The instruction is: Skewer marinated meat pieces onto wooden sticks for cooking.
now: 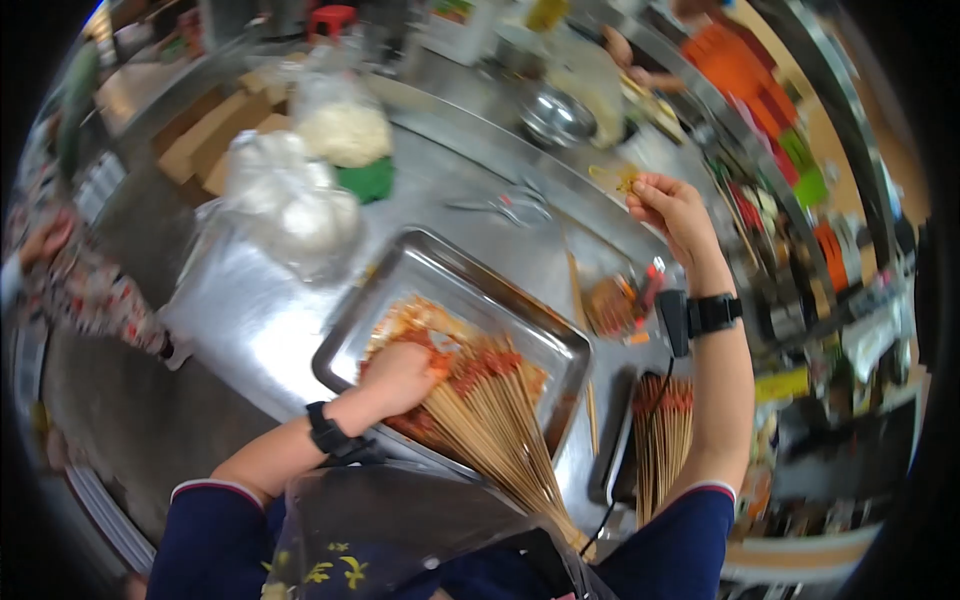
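The left hand [400,378] buries its fingers in the skewers [492,425]; the right hand [673,207] pinches a blurred scrap [627,179].

The tray [520,305] is shiny metal, and so is the table [250,320]. The sticks [495,430] look like pale, smooth wood. The bags [285,195] are glossy plastic.

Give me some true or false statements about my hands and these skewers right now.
1. The left hand rests on the skewers in the metal tray. True.
2. The right hand is also in the tray. False: it is raised beyond the tray, its fingers pinching a small piece.
3. A second bundle of skewers lies right of the tray. True.
4. Both wrists are bare. False: each wears a black band.
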The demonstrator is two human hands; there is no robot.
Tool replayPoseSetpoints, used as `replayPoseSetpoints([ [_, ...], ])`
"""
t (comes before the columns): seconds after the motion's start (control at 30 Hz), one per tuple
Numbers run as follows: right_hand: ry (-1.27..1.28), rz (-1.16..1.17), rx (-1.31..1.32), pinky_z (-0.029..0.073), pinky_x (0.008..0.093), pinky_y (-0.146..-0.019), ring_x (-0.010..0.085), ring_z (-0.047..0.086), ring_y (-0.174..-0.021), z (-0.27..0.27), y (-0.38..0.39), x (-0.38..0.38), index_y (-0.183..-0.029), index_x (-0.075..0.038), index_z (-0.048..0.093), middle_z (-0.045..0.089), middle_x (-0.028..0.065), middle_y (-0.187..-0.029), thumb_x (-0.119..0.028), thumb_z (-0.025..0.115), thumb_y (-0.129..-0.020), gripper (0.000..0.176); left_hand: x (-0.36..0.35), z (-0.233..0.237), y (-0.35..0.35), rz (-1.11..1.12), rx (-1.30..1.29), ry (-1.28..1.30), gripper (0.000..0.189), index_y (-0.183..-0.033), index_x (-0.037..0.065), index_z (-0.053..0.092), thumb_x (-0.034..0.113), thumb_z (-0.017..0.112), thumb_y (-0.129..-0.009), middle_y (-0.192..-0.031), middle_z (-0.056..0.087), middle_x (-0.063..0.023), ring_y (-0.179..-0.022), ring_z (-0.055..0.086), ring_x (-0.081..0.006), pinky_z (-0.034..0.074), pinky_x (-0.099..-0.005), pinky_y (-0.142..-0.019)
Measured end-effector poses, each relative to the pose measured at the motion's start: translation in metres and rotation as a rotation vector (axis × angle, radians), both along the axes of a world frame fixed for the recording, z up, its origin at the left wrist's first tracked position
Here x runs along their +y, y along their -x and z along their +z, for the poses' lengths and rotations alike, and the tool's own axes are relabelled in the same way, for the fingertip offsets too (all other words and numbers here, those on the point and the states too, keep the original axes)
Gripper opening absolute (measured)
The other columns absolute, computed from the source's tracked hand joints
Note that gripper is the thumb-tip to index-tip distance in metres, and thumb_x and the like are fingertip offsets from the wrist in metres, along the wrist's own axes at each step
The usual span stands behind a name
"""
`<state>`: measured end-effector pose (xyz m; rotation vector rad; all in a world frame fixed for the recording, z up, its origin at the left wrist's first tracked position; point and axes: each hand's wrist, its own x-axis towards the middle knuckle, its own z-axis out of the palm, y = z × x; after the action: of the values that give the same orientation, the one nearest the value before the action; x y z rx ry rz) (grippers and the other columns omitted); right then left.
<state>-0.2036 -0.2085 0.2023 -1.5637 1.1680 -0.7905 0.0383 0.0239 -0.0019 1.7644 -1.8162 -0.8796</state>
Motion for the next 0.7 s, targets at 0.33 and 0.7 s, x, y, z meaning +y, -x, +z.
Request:
replayPoseSetpoints([
  [0.33,-0.133,0.809,-0.084,0.052,0.0219,-0.067,0.0124,0.061,-0.072,0.032,-0.324,0.123,-0.102,0.005,0.056,0.062,0.0086,-0.085,-0.011,0.061,-0.083,0.026,0.005,0.007,0.0,0.048,0.136,-0.02,0.033,-0.083,-0.004,0.064,0.026,0.052,-0.077,-0.085,0.062,-0.0224,-0.081,0.061,-0.0351,0.048,-0.0427,-0.074],
  [0.7,0.059,0.984,0.015,0.051,0.0224,-0.06,0.0121,0.061,-0.069,-0.005,-0.473,0.197,-0.094,0.004,0.062,0.064,0.0093,-0.079,-0.011,0.062,-0.08,0.02,0.011,0.009,-0.011,0.01,0.283,0.141,0.031,-0.075,-0.005,0.059,0.026,0.054,-0.077,-0.071,0.059,-0.0235,-0.069,0.06,-0.0381,0.048,-0.0442,-0.063],
])
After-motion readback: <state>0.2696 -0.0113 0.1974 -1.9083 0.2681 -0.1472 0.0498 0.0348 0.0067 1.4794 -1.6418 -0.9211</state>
